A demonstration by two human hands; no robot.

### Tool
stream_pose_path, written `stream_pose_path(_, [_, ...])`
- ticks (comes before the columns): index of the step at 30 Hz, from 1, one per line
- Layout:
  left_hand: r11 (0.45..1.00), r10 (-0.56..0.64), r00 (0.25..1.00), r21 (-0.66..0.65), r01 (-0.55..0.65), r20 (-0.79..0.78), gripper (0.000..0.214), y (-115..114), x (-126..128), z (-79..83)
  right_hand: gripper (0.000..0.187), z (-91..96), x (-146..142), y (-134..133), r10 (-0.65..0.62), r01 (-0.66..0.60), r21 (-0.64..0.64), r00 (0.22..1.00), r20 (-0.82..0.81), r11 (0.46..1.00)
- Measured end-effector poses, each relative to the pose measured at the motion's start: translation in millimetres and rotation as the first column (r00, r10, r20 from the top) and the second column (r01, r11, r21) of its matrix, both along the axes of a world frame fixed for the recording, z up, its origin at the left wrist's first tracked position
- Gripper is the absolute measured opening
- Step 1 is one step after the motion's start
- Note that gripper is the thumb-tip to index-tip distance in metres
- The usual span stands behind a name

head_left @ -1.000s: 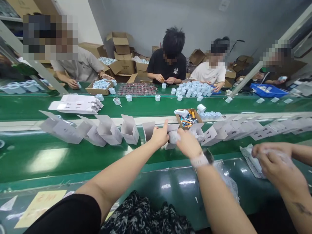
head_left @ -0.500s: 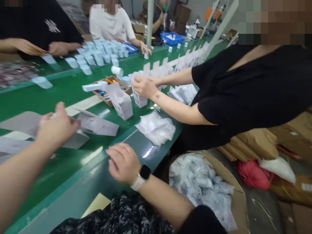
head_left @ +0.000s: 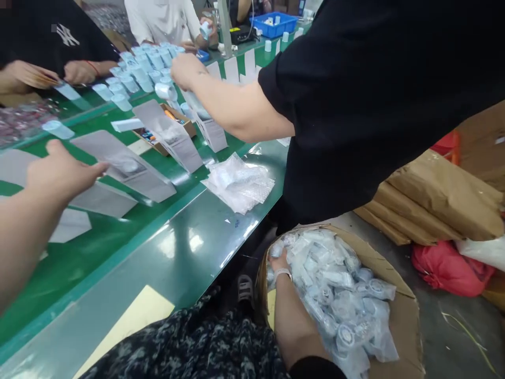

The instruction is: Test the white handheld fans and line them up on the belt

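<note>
My left hand (head_left: 59,171) hovers over the green belt among open white boxes, thumb stretched to the right and apart from the fingers, with nothing visible in it. Just right of it leans an open white box (head_left: 148,176) with its flap up and something in clear wrap at its mouth. Another white box (head_left: 104,199) lies below the thumb. My right hand (head_left: 279,261), with a white band at the wrist, is down inside a big round carton (head_left: 406,326). Its fingertips are hidden among light-blue parts in clear plastic bags (head_left: 335,279).
A co-worker in black (head_left: 355,105) reaches over the belt on the right. Bubble-wrap bags (head_left: 239,181) lie on the metal ledge, with a yellow sheet (head_left: 130,326) nearer me. Light-blue cups (head_left: 138,73) stand across the belt by other workers. Folded brown sacks (head_left: 442,200) lie at right.
My right hand has gone from above the ledge down into the carton at right. My left hand has shifted slightly left and up. The co-worker on the right now leans farther across the belt.
</note>
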State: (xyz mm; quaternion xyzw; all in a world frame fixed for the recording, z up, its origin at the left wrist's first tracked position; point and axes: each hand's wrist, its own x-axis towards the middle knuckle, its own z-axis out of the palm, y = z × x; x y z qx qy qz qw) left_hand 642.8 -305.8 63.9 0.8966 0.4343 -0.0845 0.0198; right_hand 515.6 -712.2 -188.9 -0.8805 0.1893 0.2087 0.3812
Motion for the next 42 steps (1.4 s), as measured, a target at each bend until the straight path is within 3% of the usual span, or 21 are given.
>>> stream_pose_path(3, [0.990, -0.022, 0.997, 0.143, 0.012, 0.068, 0.074, -5.7, -17.3, 18.1, 0.033, 14.7, 11.2, 1.6, -0.064, 0.065, 0.012, 0.997, -0.048, 0.998])
stream_pose_path(6, [0.941, -0.291, 0.925, 0.249, 0.230, 0.244, 0.049, -15.6, -57.4, 20.9, 0.032, 48.2, 12.1, -18.3, -0.084, 0.085, 0.059, 0.996, -0.033, 0.995])
stream_pose_path(8, [0.889, -0.454, 0.836, 0.092, 0.449, 0.309, 0.048, -36.9, -92.1, 10.4, 0.033, 80.9, 5.2, -35.4, -0.068, 0.067, 0.114, 0.998, 0.009, 0.991])
stream_pose_path(9, [0.818, -0.517, 0.787, -0.077, 0.570, 0.337, 0.050, -53.0, -109.4, 2.2, 0.035, 99.5, 1.0, -42.0, -0.052, 0.046, 0.148, 0.998, 0.036, 0.988])
stream_pose_path(11, [0.593, -0.551, 0.715, -0.401, 0.698, 0.430, 0.047, -93.9, -140.3, -15.4, 0.041, 138.0, -5.3, -46.1, 0.002, -0.024, 0.228, 0.995, 0.097, 0.973])
stream_pose_path(13, [0.338, -0.399, 0.786, -0.720, 0.605, 0.473, 0.058, -140.0, -163.8, -29.1, 0.046, 172.7, -5.9, -34.2, 0.069, -0.120, 0.307, 0.983, 0.172, 0.944])
stream_pose_path(14, [0.159, -0.273, 0.846, -0.845, 0.510, 0.459, 0.071, -161.5, -172.4, -33.3, 0.050, 186.9, -4.9, -22.0, 0.099, -0.169, 0.338, 0.972, 0.213, 0.926])
stream_pose_path(16, [-0.255, 0.057, 0.930, -0.895, 0.365, 0.363, 0.085, -194.5, -183.9, -36.7, 0.059, 206.6, -4.9, 11.8, 0.157, -0.269, 0.395, 0.943, 0.294, 0.879])
stream_pose_path(17, [-0.371, 0.188, 0.938, -0.863, 0.343, 0.292, 0.082, -203.9, -187.1, -36.7, 0.065, 211.7, -7.9, 31.2, 0.174, -0.316, 0.419, 0.923, 0.343, 0.851])
stream_pose_path(18, [-0.421, 0.329, 0.916, -0.833, 0.358, 0.227, 0.074, -207.9, -189.2, -36.2, 0.071, 213.8, -13.7, 50.6, 0.186, -0.361, 0.425, 0.898, 0.399, 0.830])
stream_pose_path(19, [-0.426, 0.467, 0.868, -0.818, 0.387, 0.167, 0.064, -206.5, -190.5, -35.7, 0.076, 213.4, -22.1, 68.6, 0.212, -0.408, 0.391, 0.864, 0.456, 0.825])
stream_pose_path(21, [-0.346, 0.690, 0.718, -0.829, 0.439, 0.092, 0.042, -191.1, -192.9, -35.3, 0.072, 208.0, -43.1, 97.1, 0.331, -0.511, 0.231, 0.777, 0.535, 0.828])
stream_pose_path(23, [-0.269, 0.809, 0.585, -0.848, 0.456, 0.058, 0.028, -167.6, -197.7, -36.6, 0.055, 203.2, -60.6, 113.8, 0.507, -0.614, 0.038, 0.684, 0.524, 0.788])
stream_pose_path(25, [-0.231, 0.849, 0.525, -0.855, 0.465, 0.056, 0.022, -147.3, -206.1, -39.4, 0.044, 205.8, -66.2, 122.6, 0.651, -0.707, -0.082, 0.592, 0.475, 0.703])
stream_pose_path(28, [-0.239, 0.862, 0.506, -0.855, 0.461, 0.032, 0.025, -135.7, -223.3, -46.2, 0.042, 227.5, -52.3, 137.3, 0.785, -0.770, -0.267, 0.442, 0.433, 0.580])
stream_pose_path(30, [-0.254, 0.852, 0.523, -0.859, 0.445, 0.020, 0.029, -138.7, -236.6, -51.8, 0.037, 249.4, -38.4, 154.0, 0.865, -0.789, -0.402, 0.308, 0.395, 0.465])
stream_pose_path(33, [-0.264, 0.807, 0.590, -0.872, 0.411, 0.034, 0.038, -141.6, -260.7, -59.6, 0.027, 284.5, -23.9, 180.7, 0.937, -0.789, -0.554, 0.076, 0.341, 0.266])
stream_pose_path(35, [-0.246, 0.750, 0.658, -0.896, 0.369, 0.066, 0.047, -131.3, -279.3, -62.3, 0.022, 307.7, -16.8, 190.5, 0.948, -0.774, -0.613, -0.055, 0.315, 0.159])
stream_pose_path(37, [-0.150, 0.704, 0.698, -0.935, 0.322, 0.128, 0.054, -107.4, -296.4, -60.6, 0.021, 330.7, -8.1, 191.4, 0.927, -0.750, -0.654, -0.168, 0.335, 0.100])
stream_pose_path(40, [0.135, 0.687, 0.655, -0.941, 0.311, 0.315, 0.057, -57.0, -307.7, -45.5, 0.031, 362.3, 7.0, 185.4, 0.766, -0.718, -0.694, -0.415, 0.491, 0.055])
stream_pose_path(42, [0.284, 0.658, 0.596, -0.885, 0.369, 0.460, 0.054, -29.6, -301.9, -27.6, 0.033, 377.4, 12.9, 184.5, 0.605, -0.695, -0.717, -0.550, 0.575, 0.049])
